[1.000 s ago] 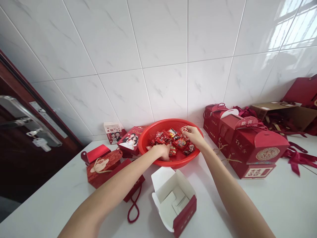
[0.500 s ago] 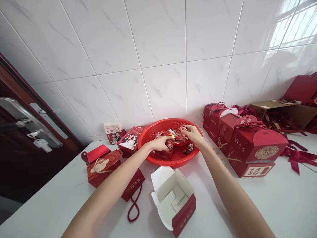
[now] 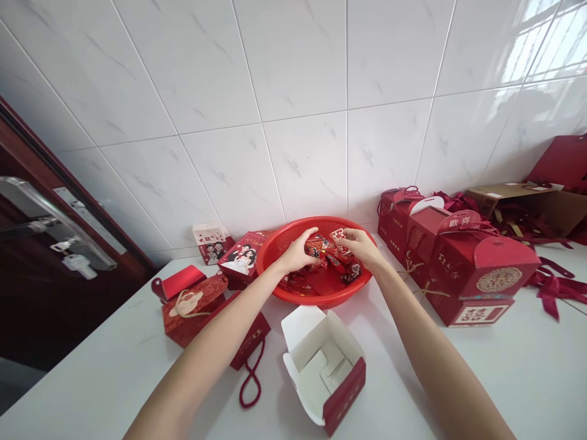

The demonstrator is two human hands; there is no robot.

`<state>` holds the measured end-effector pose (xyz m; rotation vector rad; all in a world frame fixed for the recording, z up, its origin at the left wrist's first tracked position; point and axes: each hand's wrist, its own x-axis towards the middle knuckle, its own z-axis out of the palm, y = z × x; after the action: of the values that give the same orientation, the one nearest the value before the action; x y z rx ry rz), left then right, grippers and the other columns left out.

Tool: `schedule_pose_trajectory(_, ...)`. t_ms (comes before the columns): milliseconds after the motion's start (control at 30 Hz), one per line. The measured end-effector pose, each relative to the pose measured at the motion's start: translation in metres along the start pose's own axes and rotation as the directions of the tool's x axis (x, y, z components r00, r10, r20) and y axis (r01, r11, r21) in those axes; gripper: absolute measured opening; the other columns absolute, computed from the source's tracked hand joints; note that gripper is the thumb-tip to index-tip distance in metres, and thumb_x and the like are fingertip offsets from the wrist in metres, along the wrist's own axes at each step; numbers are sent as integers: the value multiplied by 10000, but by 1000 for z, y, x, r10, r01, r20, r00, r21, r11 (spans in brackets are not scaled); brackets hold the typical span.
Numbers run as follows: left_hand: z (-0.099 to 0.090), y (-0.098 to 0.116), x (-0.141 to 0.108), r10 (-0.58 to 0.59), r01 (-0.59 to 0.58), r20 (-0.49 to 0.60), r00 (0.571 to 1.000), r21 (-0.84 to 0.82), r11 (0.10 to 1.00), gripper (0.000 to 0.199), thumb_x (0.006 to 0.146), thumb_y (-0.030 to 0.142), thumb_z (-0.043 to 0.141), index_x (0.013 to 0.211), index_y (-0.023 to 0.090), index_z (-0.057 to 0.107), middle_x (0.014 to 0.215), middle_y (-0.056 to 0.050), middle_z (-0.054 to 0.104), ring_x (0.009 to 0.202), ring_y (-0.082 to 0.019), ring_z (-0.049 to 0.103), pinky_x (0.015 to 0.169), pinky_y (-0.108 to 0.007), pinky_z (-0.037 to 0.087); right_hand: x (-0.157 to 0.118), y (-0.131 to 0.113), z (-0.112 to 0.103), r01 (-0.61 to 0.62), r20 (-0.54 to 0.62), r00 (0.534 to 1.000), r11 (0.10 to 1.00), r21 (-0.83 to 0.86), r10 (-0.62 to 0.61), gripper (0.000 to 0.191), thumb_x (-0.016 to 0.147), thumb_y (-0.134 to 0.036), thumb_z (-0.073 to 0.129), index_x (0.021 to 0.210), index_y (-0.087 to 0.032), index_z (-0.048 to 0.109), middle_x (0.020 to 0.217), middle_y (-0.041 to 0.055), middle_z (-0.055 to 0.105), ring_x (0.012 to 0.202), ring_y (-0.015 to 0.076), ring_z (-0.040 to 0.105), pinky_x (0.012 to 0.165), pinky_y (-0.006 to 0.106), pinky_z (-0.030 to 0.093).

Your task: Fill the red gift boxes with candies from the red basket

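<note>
The right hand, toward two o'clock in the red plastic basket, pinches a patterned packet. The left hand, toward nine o'clock, is curved and partly spread beside the wrapped sweets; I cannot tell if it grips one. A light fingertip pinch seems best, so the glossy, crinkled wrappers do not tear. At six o'clock, just outside the perforated oval basket, stands an open, angular card box, white inside.
</note>
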<state>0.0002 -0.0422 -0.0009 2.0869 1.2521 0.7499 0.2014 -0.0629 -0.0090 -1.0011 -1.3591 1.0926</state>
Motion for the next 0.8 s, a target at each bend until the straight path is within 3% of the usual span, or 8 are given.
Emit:
schedule_pose_trajectory(167,0,2,1,7,-9,-111,994,-23,1000,929,664,100,688,1527,219,365,1610,-50,360,1489,-222,319,1196,-296,316,-2,-4,0,-20,3,1000,1000,-14,20,171,687,-338,679,771,-189,682,784,27,708,725,177,611,664,282,475)
schedule_pose_trajectory(333,0,5,-1,10,-14,-96,995,-39,999,909,709,113,601,1555,226,292,1629,-49,321,1351,-208,506,1068,-254,455,-3,-4,-2,-27,61,998,999,-21,28,192,683,-363,700,690,-189,619,716,1,652,696,162,584,656,276,457)
schedule_pose_trajectory(533,-1,6,-2,48,-49,-105,993,-11,999,854,733,140,629,1531,229,338,1638,-26,303,1498,-196,298,1169,-249,336,-4,-5,-5,-31,233,972,999,-37,39,253,673,-411,736,743,-176,673,730,9,670,692,162,588,662,288,457)
schedule_pose_trajectory(800,3,3,2,14,-24,-105,994,-95,995,838,689,181,758,1462,197,435,1561,-84,436,1465,-252,362,1198,-351,318,1,5,-3,77,127,990,990,-122,-62,317,653,-457,733,604,-163,624,592,-13,587,576,123,495,554,264,388)
